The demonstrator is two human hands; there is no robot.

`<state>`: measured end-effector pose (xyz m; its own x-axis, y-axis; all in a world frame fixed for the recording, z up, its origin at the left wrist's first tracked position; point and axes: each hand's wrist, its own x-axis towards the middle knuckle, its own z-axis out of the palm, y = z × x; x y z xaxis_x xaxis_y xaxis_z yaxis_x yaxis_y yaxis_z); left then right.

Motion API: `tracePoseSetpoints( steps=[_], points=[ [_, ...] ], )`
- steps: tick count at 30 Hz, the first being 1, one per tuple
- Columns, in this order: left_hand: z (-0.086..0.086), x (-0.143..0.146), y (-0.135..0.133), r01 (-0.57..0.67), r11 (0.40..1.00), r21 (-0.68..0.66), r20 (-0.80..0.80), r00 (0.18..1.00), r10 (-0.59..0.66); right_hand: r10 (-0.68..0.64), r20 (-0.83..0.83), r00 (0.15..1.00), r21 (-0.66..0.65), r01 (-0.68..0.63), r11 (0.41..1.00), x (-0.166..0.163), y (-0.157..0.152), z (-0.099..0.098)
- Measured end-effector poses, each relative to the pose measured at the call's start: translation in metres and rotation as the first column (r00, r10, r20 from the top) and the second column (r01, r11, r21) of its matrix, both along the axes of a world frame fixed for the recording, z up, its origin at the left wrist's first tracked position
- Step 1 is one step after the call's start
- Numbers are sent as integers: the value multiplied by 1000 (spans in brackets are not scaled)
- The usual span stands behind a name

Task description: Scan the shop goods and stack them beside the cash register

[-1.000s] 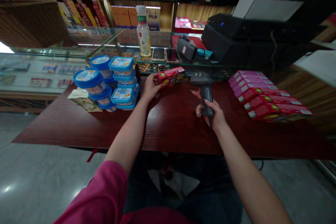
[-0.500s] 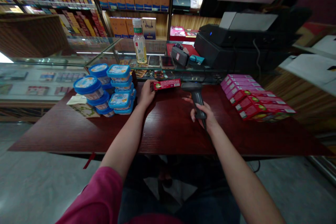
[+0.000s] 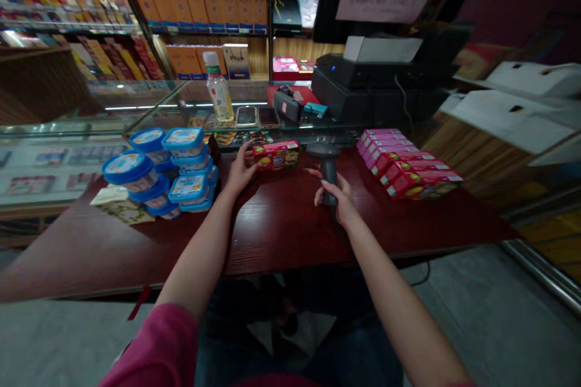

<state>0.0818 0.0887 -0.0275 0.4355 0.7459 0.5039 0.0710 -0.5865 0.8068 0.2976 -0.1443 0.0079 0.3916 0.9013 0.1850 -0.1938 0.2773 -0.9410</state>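
Note:
My left hand (image 3: 241, 170) grips the left end of a small red box (image 3: 278, 157) with fruit pictures, near the far edge of the dark wooden counter (image 3: 276, 230). My right hand (image 3: 338, 196) is closed around the handle of a black barcode scanner (image 3: 327, 163). The scanner's head points left, toward the red box, with a gap between them. Beyond my left hand stand stacked tubs with blue lids (image 3: 188, 163). Rows of red boxes (image 3: 415, 175) and pink boxes (image 3: 384, 144) lie to the right of the scanner.
A pale green patterned carton (image 3: 121, 205) lies beside the tubs. On the glass case (image 3: 181, 100) behind stand a drink bottle (image 3: 218, 87), a phone (image 3: 246, 116) and a dark case (image 3: 287, 106). Black till equipment (image 3: 376, 94) sits at the back right.
The red box in my left hand has tipped, so its fruit-printed broad side now shows. My view has shifted to the right. My right hand keeps its hold on the scanner.

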Motion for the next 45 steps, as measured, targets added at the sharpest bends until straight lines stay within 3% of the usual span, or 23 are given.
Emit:
tracePoseSetpoints(
  steps=[3, 5, 7, 9, 14, 16, 18, 22, 26, 30, 34, 37, 40, 45],
  points=[
    [6, 14, -16, 112, 993, 40, -12, 994, -111, -229, 56, 972, 75, 225, 971, 4, -24, -1],
    [8, 30, -32, 201, 978, 54, -42, 979, -199, -427, 75, 901, 134, 415, 900, 10, -45, -2],
    [9, 51, -54, 270, 960, 76, -98, 960, -262, -635, 60, 770, 194, 615, 764, 20, -66, -5],
    [10, 74, -83, 311, 940, 137, -154, 945, -290, -797, 2, 604, 228, 776, 589, 35, -86, -8],
    [16, 134, -164, 464, 825, 322, -226, 884, -409, -960, -164, 225, 203, 960, 191, 87, -124, -24],
    [16, 158, -193, 504, 783, 364, -245, 863, -442, -979, -174, 109, 200, 977, 73, 103, -135, -31],
    [15, 184, -217, 499, 769, 400, -267, 866, -424, -986, -158, 52, 203, 979, 19, 112, -145, -37],
    [14, 234, -247, 382, 763, 522, -265, 923, -280, -991, -104, 86, 208, 976, 63, 114, -160, -41],
    [16, 268, -254, 288, 741, 607, -254, 954, -163, -986, -78, 147, 206, 970, 129, 111, -164, -40],
    [18, 280, -254, 223, 765, 604, -283, 958, -56, -979, -37, 202, 179, 965, 192, 109, -162, -40],
    [21, 281, -258, 229, 766, 601, -324, 946, -28, -968, -17, 252, 185, 952, 244, 106, -157, -36],
    [23, 270, -258, 242, 755, 609, -344, 939, -24, -950, -6, 314, 198, 931, 306, 96, -155, -29],
    [23, 242, -247, 219, 748, 626, -365, 930, 33, -910, 24, 414, 211, 888, 409, 76, -151, -24],
    [17, 152, -195, 112, 693, 712, -387, 887, 253, -690, 27, 724, 207, 671, 712, 29, -124, -18]
  ],
)
